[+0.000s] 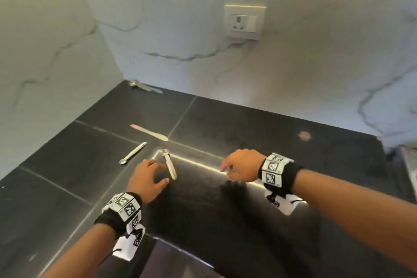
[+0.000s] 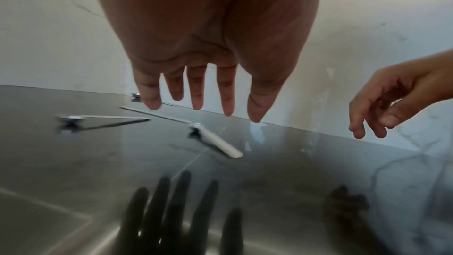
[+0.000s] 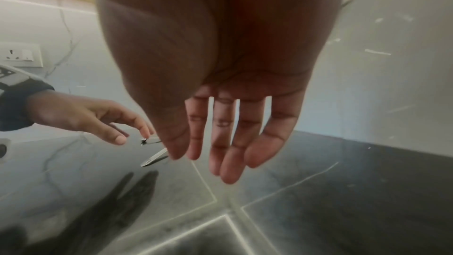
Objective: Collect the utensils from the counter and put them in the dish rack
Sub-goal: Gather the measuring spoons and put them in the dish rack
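Note:
Several utensils lie on the black tiled counter (image 1: 225, 124). A cream-handled utensil (image 1: 169, 164) (image 2: 217, 142) is just beyond my left hand (image 1: 160, 170) (image 2: 206, 111), which hovers with straight, spread fingers and holds nothing. To its left is a small metal spoon (image 1: 133, 156) (image 2: 98, 118). Behind it rests a flat knife with a pinkish handle (image 1: 149, 132). Another spoon (image 1: 144, 87) sits in the far corner by the wall. My right hand (image 1: 228, 170) (image 3: 203, 164) hangs over the counter's middle, relaxed and empty. No dish rack shows clearly.
Marble walls close off the back and left; a wall socket (image 1: 244, 21) sits on the back one. A pale object (image 1: 409, 160) is cut off at the right edge. The counter's front edge (image 1: 180, 249) runs below my wrists.

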Motion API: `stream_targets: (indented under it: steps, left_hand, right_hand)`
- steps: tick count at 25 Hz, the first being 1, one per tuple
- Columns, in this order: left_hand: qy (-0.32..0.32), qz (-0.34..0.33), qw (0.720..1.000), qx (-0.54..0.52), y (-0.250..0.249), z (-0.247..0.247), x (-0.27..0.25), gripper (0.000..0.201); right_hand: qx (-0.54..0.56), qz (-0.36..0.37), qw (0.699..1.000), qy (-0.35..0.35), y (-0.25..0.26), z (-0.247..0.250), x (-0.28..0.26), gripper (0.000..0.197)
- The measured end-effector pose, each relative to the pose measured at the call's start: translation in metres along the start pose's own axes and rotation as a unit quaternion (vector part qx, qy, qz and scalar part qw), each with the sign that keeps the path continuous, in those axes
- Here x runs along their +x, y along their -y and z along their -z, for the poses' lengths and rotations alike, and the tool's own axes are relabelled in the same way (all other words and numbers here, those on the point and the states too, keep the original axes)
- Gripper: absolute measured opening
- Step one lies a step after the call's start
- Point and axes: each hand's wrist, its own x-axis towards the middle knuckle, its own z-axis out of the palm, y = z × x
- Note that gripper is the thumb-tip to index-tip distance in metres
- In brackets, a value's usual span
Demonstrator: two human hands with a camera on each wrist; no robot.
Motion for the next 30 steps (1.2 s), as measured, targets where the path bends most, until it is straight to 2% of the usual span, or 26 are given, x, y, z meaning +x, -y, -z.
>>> stream_targets:
  steps: [2,5,8,11,13,16,18,20,25,30]
  left_hand:
    - [0.001,0.045,0.998,0.031,0.042,0.011,0.000,0.055]
    - [0.002,0.083,0.996,0.045,0.077,0.021,0.006,0.068]
    - [0.042,0.093,0.993,0.054,0.095,0.022,0.012,0.076]
    - [0.061,0.086,0.992,0.064,0.096,0.023,0.016,0.073]
    - [0.062,0.083,0.992,0.069,0.094,0.027,0.019,0.070]
    - [0.032,0.107,0.992,0.060,0.097,0.033,0.028,0.071]
    - [-0.027,0.137,0.990,0.011,0.102,0.036,0.038,0.062]
    - [-0.055,0.176,0.983,-0.016,0.109,0.041,0.052,0.056]
    - [-0.038,0.185,0.982,-0.015,0.105,0.041,0.074,0.019]
    - [-0.045,0.188,0.980,-0.051,0.072,0.024,0.063,0.010]
  right_hand:
    - [0.009,0.006,1.000,0.001,0.028,-0.011,0.044,0.039]
    - [0.037,0.011,0.999,-0.017,0.063,-0.018,0.097,0.049]
    - [0.050,0.019,0.997,-0.050,0.097,-0.015,0.139,0.055]
    - [0.053,0.002,0.997,-0.054,0.114,-0.010,0.171,0.061]
    - [0.075,-0.010,0.996,-0.051,0.117,-0.008,0.189,0.057]
    - [0.112,-0.017,0.991,-0.075,0.115,-0.010,0.203,0.032]
    - [0.136,-0.009,0.986,-0.092,0.110,-0.012,0.202,0.022]
    - [0.155,0.004,0.984,-0.093,0.103,-0.012,0.198,0.022]
    - [0.208,0.061,0.972,-0.093,0.075,-0.010,0.189,0.018]
    - [0.238,0.120,0.951,-0.157,0.077,0.004,0.181,0.025]
